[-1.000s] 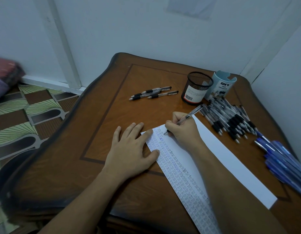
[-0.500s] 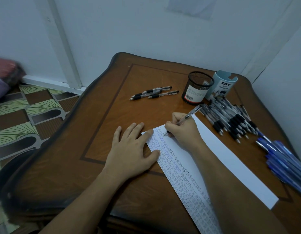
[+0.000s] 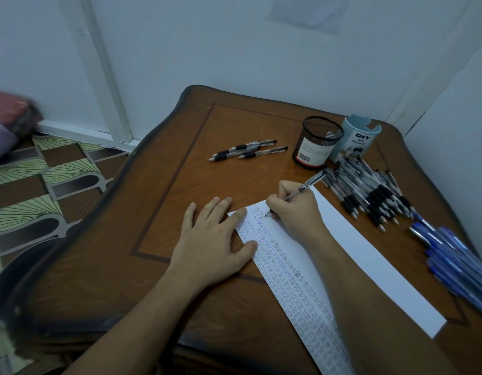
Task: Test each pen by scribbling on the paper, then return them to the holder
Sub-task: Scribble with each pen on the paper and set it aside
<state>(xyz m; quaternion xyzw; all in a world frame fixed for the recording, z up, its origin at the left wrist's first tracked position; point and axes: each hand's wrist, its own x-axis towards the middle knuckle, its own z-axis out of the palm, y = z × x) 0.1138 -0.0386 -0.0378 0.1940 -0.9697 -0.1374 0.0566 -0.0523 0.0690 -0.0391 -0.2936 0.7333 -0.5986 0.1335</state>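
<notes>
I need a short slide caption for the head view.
Right hand writes with a pen on the paper; left hand presses its edge.

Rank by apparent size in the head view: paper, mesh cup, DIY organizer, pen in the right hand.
1. paper, by far the largest.
2-3. mesh cup and DIY organizer: they look alike and the cup partly hides the organizer, so unranked.
4. pen, partly covered by the right hand.

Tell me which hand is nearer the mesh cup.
Right. The right hand holds a pen in front of the mesh cup; the left hand presses the paper, farther off.
</notes>
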